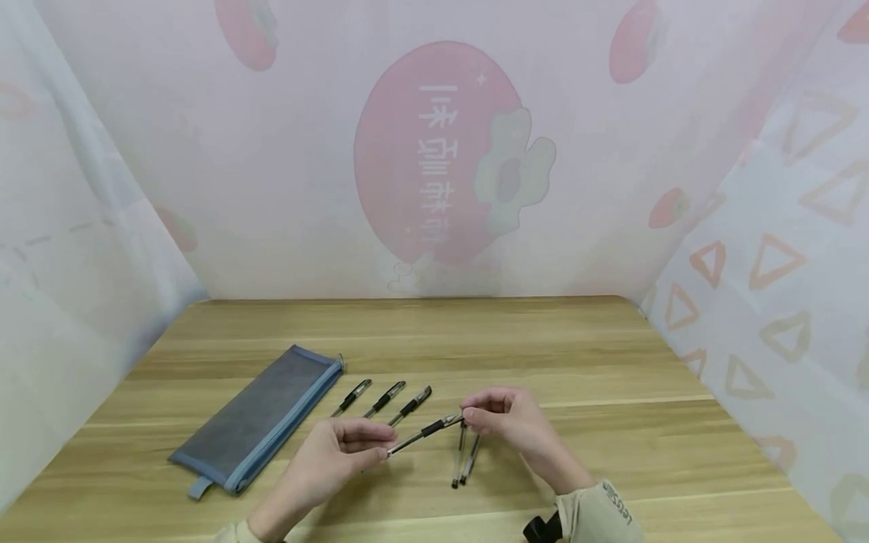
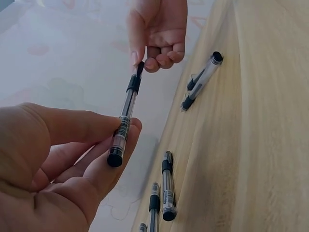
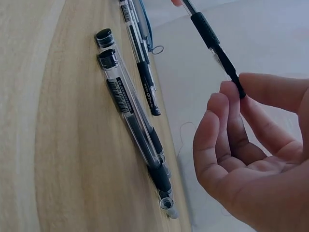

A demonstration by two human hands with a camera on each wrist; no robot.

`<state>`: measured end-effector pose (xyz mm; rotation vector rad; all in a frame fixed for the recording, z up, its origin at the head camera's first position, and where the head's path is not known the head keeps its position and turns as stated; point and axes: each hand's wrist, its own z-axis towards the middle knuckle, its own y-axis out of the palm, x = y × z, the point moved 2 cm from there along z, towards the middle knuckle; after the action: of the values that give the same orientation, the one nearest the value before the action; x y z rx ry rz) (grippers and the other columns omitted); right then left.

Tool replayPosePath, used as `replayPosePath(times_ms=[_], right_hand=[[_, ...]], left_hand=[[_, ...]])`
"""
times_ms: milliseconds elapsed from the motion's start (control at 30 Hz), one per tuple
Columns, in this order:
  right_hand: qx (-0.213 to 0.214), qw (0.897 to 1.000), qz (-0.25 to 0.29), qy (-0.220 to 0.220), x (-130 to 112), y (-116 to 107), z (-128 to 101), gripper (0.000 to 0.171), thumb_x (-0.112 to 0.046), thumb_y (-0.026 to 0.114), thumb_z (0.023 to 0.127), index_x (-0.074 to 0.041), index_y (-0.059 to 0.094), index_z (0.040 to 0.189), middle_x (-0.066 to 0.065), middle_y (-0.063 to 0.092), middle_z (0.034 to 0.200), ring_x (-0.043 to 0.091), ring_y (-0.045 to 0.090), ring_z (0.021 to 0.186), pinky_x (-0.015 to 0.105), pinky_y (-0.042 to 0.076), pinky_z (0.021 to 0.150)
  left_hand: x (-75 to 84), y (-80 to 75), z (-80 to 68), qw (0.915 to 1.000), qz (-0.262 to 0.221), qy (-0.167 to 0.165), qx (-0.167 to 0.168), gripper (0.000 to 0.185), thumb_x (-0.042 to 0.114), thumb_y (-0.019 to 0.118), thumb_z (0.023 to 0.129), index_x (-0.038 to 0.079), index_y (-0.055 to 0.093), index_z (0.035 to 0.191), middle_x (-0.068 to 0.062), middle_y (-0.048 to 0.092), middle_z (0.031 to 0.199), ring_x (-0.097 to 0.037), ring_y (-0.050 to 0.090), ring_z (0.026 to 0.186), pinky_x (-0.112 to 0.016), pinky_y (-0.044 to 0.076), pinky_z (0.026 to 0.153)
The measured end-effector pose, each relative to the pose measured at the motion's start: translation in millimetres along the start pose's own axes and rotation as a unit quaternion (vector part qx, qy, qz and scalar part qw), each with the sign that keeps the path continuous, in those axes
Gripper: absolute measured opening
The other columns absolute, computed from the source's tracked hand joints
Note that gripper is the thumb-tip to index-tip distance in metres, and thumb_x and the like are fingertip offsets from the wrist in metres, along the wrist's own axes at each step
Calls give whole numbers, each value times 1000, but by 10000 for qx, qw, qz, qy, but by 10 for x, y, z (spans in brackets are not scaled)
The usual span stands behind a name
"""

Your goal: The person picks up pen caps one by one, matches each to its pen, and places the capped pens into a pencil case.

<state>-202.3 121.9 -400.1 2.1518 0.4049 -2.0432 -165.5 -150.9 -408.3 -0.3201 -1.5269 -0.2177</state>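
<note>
on the wooden table (image 1: 611,377), the left hand (image 1: 326,464) and right hand (image 1: 505,418) pinch opposite ends of one pen (image 1: 424,433), grey pouch (image 1: 261,418) left.

My hands are bare. My right sleeve (image 1: 600,513) is beige, with dark lettering along its cuff at four o'clock, and a black strap (image 1: 543,528) sits beside it.

Soft, even daylight fills the space; faint shadows pool under both hands toward six o'clock. No glare. The head view bends at its edges, and the wrist views blur up close.
</note>
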Motion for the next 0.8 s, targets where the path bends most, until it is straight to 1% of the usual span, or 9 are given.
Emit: replayPosePath(times_ms=[200,333,467,533,567,633,700,767,800], right_hand=[[-305,9995,63,-33,-5,22,-14,22,-4,72,89,8,66,106,23,67,98,32,66,87,42,56,82],[-498,9984,264,-54,-10,49,-6,20,-3,67,92,10,63,107,26,67,100,34,67,90,46,54,85],[-510,9975,488,-80,3,57,7,23,-2,65,93,13,60,110,22,68,99,33,67,91,44,54,86],[-499,9966,640,-110,14,56,12,26,-1,64,93,16,57,112,21,69,98,31,67,91,44,54,86],[-500,9961,720,-128,19,56,14,27,0,64,93,16,56,112,21,69,98,31,67,91,44,54,87],[-505,9947,876,-174,27,59,17,27,1,64,92,17,56,112,21,69,98,28,67,90,44,54,87],[-526,9933,1011,-203,33,65,20,25,1,64,92,16,56,112,20,69,98,26,67,89,41,54,87],[-534,9917,1149,-226,33,72,21,23,2,64,92,15,57,110,20,69,98,24,68,88,39,55,85],[-534,9908,1225,-229,31,76,22,23,2,64,92,15,58,110,20,69,99,23,68,88,37,55,85]], left_hand=[[6,27,6,9976,587,378,26,23,-3,70,88,-7,69,111,-19,70,107,-24,68,98,-27,56,80],[7,34,8,9946,774,683,145,21,-4,70,88,-3,71,110,-15,71,106,-23,68,98,-27,55,82],[28,39,10,9842,1120,1326,359,26,-10,70,86,8,74,104,-3,72,103,-20,69,96,-28,56,80],[50,44,9,9717,1394,1835,519,32,-14,70,84,13,75,100,4,72,103,-18,69,95,-28,57,77],[62,46,8,9621,1576,2137,612,34,-16,71,82,14,76,99,5,71,104,-17,69,95,-28,57,77],[87,46,0,9381,1952,2731,847,37,-19,73,78,13,76,98,5,70,106,-17,68,96,-27,57,76],[112,39,-7,9095,2335,3230,1185,37,-18,75,75,10,76,99,1,70,108,-19,68,97,-25,56,77],[132,20,-11,8815,2722,3498,1630,34,-13,79,75,8,75,101,-3,70,109,-21,68,98,-22,54,81],[135,8,-12,8709,2861,3535,1864,33,-10,81,74,7,75,102,-5,70,109,-22,68,97,-22,54,82]])
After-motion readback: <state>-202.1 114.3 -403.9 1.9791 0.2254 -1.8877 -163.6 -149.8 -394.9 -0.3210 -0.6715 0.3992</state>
